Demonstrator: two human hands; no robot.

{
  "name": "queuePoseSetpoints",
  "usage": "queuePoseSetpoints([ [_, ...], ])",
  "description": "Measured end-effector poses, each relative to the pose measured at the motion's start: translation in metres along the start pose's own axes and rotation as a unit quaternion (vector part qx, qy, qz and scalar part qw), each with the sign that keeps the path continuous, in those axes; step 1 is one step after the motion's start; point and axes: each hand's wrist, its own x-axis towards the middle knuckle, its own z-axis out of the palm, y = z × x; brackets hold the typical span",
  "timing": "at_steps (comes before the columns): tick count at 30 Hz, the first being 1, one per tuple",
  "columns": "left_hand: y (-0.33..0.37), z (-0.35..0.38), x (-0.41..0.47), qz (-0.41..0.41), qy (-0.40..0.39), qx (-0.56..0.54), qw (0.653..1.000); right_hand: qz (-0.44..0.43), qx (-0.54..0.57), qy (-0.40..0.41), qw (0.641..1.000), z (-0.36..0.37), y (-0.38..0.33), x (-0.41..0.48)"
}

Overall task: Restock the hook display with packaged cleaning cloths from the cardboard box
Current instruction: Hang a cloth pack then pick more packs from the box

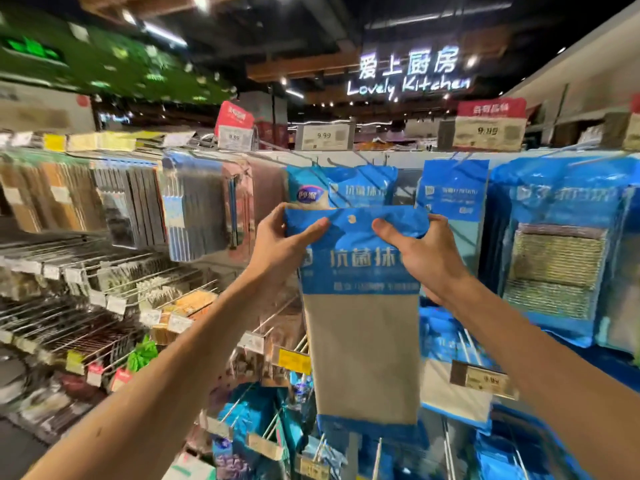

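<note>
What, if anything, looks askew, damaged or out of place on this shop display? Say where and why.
Nothing spilled or torn. The cloth pack held up by the left hand and right hand is not hung yet, its blue top creased around the hang hole. The pack hanging behind it looks rumpled too.

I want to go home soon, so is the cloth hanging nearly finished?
Some is done: matching blue packs already hang there. Now the left hand and right hand pinch the top of another cloth pack, not yet hung. Hanging it comes next. The box is out of view, so how many remain is unclear.
</note>
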Motion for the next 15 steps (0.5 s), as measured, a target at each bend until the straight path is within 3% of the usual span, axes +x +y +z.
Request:
queuePoseSetpoints([
  [6, 0.0, 0.005, 0.075, 0.053, 0.044, 0.038, 0.997, -0.043, 0.0, 0.015, 0.999, 0.01, 0.015, 0.08],
  [15, -0.005, 0.01, 0.127, 0.019, 0.103, -0.032, 0.994, -0.026, 0.016, 0.037, 0.999, 0.041, 0.028, 0.155],
])
